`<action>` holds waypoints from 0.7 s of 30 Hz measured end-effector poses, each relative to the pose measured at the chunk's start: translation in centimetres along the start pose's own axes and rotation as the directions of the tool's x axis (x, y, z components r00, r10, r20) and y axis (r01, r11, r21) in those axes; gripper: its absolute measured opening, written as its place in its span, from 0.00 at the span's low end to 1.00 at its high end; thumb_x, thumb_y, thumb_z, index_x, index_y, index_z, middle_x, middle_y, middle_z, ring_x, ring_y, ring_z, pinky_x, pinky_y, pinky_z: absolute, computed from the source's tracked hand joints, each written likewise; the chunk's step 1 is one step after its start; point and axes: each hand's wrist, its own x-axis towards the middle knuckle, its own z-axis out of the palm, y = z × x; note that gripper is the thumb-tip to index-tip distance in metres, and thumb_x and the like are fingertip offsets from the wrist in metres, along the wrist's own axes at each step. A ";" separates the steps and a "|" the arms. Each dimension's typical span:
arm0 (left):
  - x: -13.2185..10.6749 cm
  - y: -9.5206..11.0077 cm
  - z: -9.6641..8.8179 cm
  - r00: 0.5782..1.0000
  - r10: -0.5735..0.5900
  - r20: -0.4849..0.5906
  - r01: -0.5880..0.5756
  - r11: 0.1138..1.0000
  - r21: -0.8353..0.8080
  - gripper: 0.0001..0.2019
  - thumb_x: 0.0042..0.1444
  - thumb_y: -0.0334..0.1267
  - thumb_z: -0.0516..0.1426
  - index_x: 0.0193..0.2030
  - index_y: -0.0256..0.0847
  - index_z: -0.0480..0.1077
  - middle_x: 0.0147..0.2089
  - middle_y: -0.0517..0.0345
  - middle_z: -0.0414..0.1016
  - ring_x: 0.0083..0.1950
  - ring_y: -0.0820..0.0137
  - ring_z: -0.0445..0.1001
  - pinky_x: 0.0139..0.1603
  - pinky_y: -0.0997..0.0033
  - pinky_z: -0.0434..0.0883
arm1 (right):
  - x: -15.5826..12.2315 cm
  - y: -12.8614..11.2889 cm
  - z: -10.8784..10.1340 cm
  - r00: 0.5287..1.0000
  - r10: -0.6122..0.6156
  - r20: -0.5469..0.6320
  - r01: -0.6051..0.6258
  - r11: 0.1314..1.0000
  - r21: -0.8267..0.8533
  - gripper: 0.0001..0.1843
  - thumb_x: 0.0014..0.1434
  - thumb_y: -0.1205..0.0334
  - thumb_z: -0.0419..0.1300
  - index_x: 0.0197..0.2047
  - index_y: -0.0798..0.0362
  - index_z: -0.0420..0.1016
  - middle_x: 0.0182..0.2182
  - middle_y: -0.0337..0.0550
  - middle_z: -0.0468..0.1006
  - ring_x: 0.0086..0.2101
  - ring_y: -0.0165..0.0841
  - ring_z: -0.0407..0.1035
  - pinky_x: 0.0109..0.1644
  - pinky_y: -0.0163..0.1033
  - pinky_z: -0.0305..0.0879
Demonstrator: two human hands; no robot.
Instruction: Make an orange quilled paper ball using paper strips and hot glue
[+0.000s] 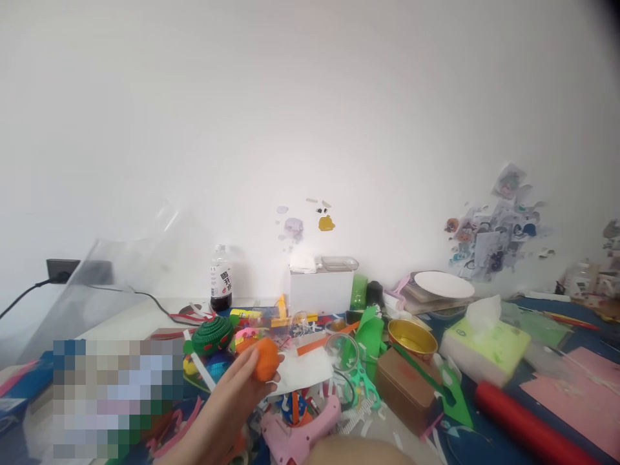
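My left hand (241,378) reaches in from the bottom left, its fingers wrapped round an orange ball (266,360) with a ridged surface. Just behind it are a green ridged ball (213,335) with red marks and a pink-and-orange ball (247,338). A white sheet (305,368) lies right of the hand. Below that is a pink hot glue gun (300,431), with a blue-and-orange ball (293,409) behind it. A blurred skin-toned shape at the bottom centre partly covers the glue gun; whether it belongs to my right hand or arm is unclear.
Paper scraps litter the table around green scissors (362,385), a roll of clear tape (341,349) and a brown box (409,387). Farther right stand a gold tin (413,339), a tissue pack (485,342) and a red roll (527,423). A bottle (221,278) is near the wall.
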 end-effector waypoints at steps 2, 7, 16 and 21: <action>-0.1 -0.1 0.1 0.999 -0.008 -0.034 0.009 0.999 0.032 0.28 0.46 0.50 0.59 0.53 0.43 0.59 0.42 0.55 0.71 0.32 0.73 0.71 0.36 0.71 0.68 | -0.1 -1.0 -1.3 0.997 0.029 0.076 -0.031 0.999 0.033 0.11 0.52 0.53 0.62 0.32 0.52 0.72 0.26 0.35 0.73 0.25 0.27 0.67 0.25 0.30 0.64; -0.1 -0.6 0.5 0.994 0.023 -0.110 -0.012 0.995 0.098 0.31 0.45 0.51 0.60 0.55 0.42 0.60 0.45 0.52 0.73 0.39 0.67 0.74 0.42 0.67 0.69 | 0.5 -2.4 -3.2 0.983 0.177 0.053 -0.184 0.915 0.360 0.14 0.50 0.51 0.62 0.35 0.52 0.71 0.24 0.34 0.68 0.21 0.24 0.61 0.23 0.28 0.57; -0.4 -1.1 0.4 0.993 0.084 -0.085 -0.079 0.995 0.063 0.33 0.44 0.53 0.59 0.56 0.41 0.62 0.57 0.48 0.68 0.56 0.55 0.68 0.56 0.57 0.66 | 1.0 -1.4 -3.8 0.910 0.064 -0.411 0.006 0.986 0.167 0.19 0.51 0.46 0.59 0.39 0.52 0.75 0.31 0.44 0.70 0.32 0.35 0.65 0.33 0.36 0.64; -0.7 -0.5 0.4 0.985 0.137 -0.104 -0.119 0.979 0.163 0.31 0.46 0.52 0.58 0.57 0.46 0.61 0.60 0.53 0.65 0.59 0.56 0.64 0.59 0.56 0.62 | 0.5 -0.9 -4.6 0.794 -0.052 -0.605 0.136 0.986 0.093 0.16 0.60 0.49 0.50 0.39 0.49 0.73 0.26 0.39 0.66 0.28 0.32 0.62 0.34 0.37 0.61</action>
